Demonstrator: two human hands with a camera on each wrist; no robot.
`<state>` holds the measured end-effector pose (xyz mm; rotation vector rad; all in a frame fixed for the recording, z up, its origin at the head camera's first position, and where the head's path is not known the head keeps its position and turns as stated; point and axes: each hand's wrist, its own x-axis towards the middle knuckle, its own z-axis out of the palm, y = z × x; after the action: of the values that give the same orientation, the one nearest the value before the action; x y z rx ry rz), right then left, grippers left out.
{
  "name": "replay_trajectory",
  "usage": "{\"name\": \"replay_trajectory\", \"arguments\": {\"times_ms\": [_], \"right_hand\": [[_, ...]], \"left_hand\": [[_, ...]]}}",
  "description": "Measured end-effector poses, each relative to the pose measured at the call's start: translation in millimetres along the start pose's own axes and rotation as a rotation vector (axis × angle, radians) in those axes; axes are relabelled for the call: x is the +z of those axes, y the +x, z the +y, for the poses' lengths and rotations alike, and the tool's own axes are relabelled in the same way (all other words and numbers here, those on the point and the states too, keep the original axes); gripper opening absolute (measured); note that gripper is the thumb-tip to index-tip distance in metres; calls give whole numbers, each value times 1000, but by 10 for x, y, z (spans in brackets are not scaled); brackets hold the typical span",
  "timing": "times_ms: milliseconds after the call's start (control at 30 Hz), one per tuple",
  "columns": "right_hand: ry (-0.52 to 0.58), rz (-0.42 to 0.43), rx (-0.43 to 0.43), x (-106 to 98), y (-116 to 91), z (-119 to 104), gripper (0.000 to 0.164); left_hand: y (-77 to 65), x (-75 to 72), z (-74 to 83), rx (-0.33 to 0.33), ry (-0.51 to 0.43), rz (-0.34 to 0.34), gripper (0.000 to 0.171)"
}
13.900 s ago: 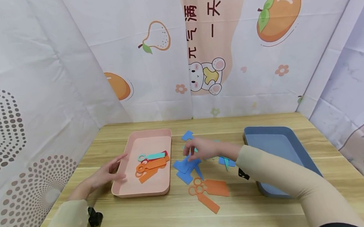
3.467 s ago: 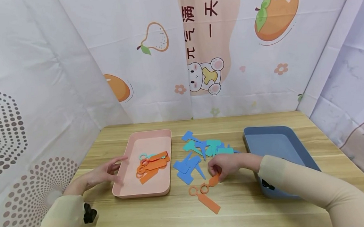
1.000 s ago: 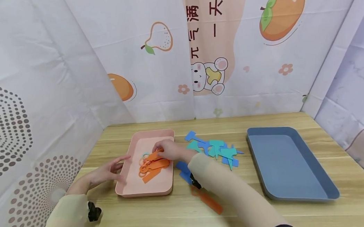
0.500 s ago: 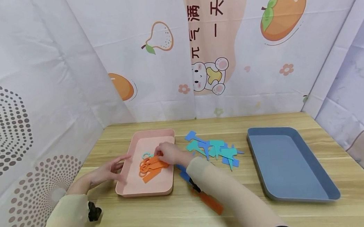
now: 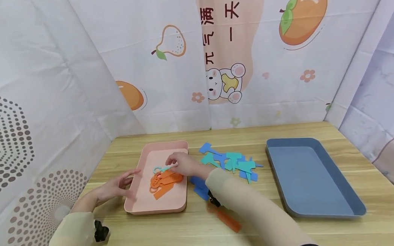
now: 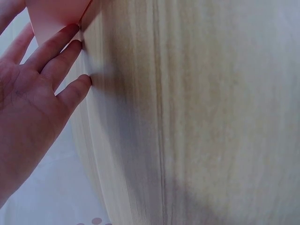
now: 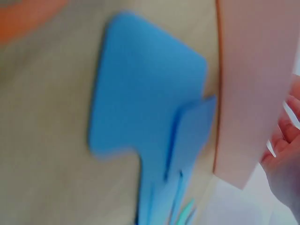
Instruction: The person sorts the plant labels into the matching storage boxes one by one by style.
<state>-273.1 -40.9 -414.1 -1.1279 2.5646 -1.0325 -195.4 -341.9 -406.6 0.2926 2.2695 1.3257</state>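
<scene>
My left hand [image 5: 114, 188], fingers spread, touches the left side of the pink tray [image 5: 134, 206]; in the left wrist view, fingertips of that hand [image 6: 42, 79] lie along the tray's edge. Reaching over the tray's right wall is my right hand [image 5: 185, 165], its fingers bent, with a gap between thumb and fingertips. Just below it lie several overlapping orange ring-ended plant tags [image 5: 166, 179] and a teal ring-ended tag [image 5: 157, 170]. In the right wrist view, the tray wall [image 7: 248, 93] hides the fingertips of my right hand [image 7: 283, 145].
Blue T-shaped plant labels [image 5: 201, 188] lie beside the tray, partly under my right forearm. Behind them spread more blue and teal labels [image 5: 233, 156]. One orange ring-ended tag [image 5: 228, 219] lies nearer the front. A blue-grey tray [image 5: 313, 176] stands at the right.
Since the oldest frame, orange tags have gone from the table into the pink tray. Over the last second, my right hand has let go of an orange tag there. The left hand stays put.
</scene>
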Motion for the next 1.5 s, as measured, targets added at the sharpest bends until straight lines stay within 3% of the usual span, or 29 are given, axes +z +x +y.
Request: {"name": "replay_trajectory", "arguments": {"times_ms": [133,433,633,833,1000,1233,1500], "right_hand": [[74,-7,1,-156,-94,35,25],[33,-106,-25,-623,-395,172,28],[-62,-218,-88,-778,-703,236,31],[-140,-331,-63,-737,-1076,281,29],[-91,-377,-66,-695,-1356,275,26],[-93,-370,-11,-618,-1691,228,33],[-124,-330,-9,-449,-1867,226,37]], "left_hand": [[6,6,-16,-2,-4,-5,93],[11,-3,-44,6,-24,-7,94],[18,-7,-26,18,-18,-10,93],[11,-4,4,20,-24,-14,93],[16,0,-13,22,-32,-18,93],[13,-5,-7,26,-38,-21,94],[11,2,-16,25,-30,-26,94]]}}
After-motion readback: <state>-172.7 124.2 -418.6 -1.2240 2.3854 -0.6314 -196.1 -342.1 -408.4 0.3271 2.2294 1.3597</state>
